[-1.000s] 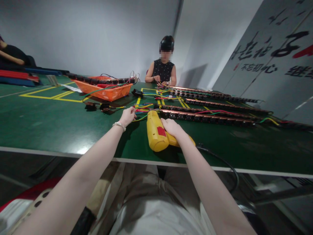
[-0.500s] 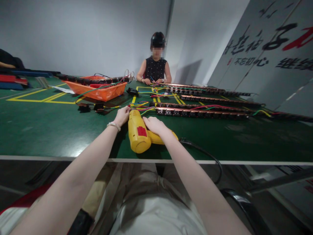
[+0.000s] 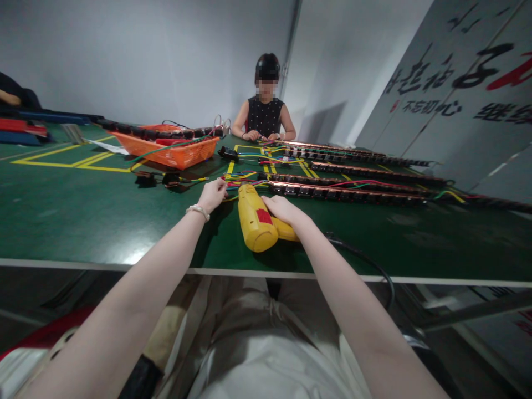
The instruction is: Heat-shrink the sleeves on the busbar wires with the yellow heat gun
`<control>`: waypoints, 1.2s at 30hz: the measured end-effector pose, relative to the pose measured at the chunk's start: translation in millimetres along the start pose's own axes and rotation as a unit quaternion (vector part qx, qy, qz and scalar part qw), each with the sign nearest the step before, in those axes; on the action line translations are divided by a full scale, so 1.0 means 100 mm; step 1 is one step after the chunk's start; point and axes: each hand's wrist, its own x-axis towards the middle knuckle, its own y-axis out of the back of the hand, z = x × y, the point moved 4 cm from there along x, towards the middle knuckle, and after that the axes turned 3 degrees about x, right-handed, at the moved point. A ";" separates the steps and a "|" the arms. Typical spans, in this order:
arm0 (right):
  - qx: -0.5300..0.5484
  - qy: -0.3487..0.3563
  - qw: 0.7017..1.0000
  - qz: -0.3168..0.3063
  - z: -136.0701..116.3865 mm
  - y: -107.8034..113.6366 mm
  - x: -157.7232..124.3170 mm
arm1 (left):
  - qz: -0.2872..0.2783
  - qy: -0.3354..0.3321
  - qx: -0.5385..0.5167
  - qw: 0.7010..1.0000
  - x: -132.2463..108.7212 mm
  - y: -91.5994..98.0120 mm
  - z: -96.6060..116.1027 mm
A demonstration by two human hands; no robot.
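A yellow heat gun (image 3: pixel 254 221) with a red label lies low over the table, its nozzle end pointing away from me. My right hand (image 3: pixel 285 210) is wrapped round its handle. To the left of the gun, my left hand (image 3: pixel 213 195) pinches the ends of the coloured wires (image 3: pixel 241 178). These wires run rightward to a long black strip with copper-coloured edges (image 3: pixel 344 192). My left fingertips are partly hidden, so the exact wire between them is unclear. The gun's nozzle tip is also hidden from me.
An orange basket (image 3: pixel 187 155) holding dark strips stands at the back left. More long strips (image 3: pixel 382 173) lie across the right side. Black connectors (image 3: pixel 170 180) sit left of my hand. A black cord (image 3: pixel 369 257) hangs over the table edge. A co-worker (image 3: pixel 266 113) sits opposite.
My right hand has moved the heat gun to the right, away from my left hand. A gap now shows between them. My left hand still pinches at the wires.
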 end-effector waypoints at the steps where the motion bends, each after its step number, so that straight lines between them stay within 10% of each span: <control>1: 0.002 -0.004 1.000 0.004 0.05 0.03 0.02 | 0.001 -0.005 0.003 1.000 0.00 0.00 0.00; 16: -0.003 -0.045 0.998 0.033 0.21 0.21 -0.02 | 0.009 -0.015 0.024 1.000 0.00 0.01 0.01; 36: -0.044 0.028 0.999 0.002 -0.36 -0.23 -0.09 | -0.006 -0.036 0.090 0.995 0.00 0.05 0.06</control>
